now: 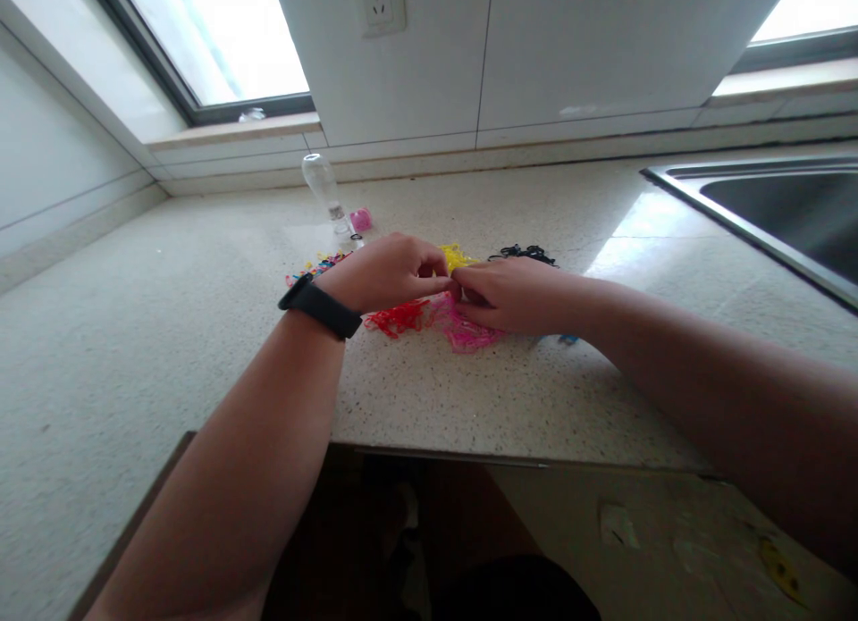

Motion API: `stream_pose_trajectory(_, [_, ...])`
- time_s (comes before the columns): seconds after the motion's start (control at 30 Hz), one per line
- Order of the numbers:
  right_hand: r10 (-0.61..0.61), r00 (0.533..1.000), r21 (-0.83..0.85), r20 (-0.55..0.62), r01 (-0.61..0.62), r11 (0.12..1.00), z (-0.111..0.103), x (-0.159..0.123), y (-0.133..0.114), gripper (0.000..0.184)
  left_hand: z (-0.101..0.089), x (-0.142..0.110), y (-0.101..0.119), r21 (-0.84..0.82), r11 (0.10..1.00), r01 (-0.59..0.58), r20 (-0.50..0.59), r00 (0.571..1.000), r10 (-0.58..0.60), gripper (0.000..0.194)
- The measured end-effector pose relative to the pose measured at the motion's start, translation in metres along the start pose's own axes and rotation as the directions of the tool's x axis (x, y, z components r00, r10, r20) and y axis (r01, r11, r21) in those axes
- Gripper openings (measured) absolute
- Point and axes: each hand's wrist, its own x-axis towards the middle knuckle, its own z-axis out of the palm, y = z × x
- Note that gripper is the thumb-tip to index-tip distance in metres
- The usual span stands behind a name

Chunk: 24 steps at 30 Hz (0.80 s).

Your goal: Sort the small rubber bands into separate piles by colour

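My left hand [389, 271], with a black band on the wrist, and my right hand [513, 295] meet fingertip to fingertip over piles of small rubber bands on the speckled countertop [201, 335]. Both hands are pinched closed, apparently on a small band I cannot make out. Under them lie a red pile [397, 318] and a pink pile [466, 332]. A yellow pile [458, 255] sits just behind, a black pile [526, 253] to its right, and a mixed-colour pile [318, 266] behind my left wrist.
A clear plastic bottle [323, 188] lies on its side at the back, with a pink cap [361, 219] beside it. A steel sink [778, 205] is at the right. A wall socket [379, 4] and windows are behind. The counter's front edge is near me.
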Motion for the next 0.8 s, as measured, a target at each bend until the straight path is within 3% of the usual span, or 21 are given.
stream_pose_trajectory(0.8, [-0.005, 1.0, -0.013, 0.003, 0.006, 1.0, 0.0014, 0.0004, 0.0013, 0.027, -0.0013, 0.0002, 0.0016, 0.021, 1.0, -0.006, 0.018, 1.0, 0.005, 0.027])
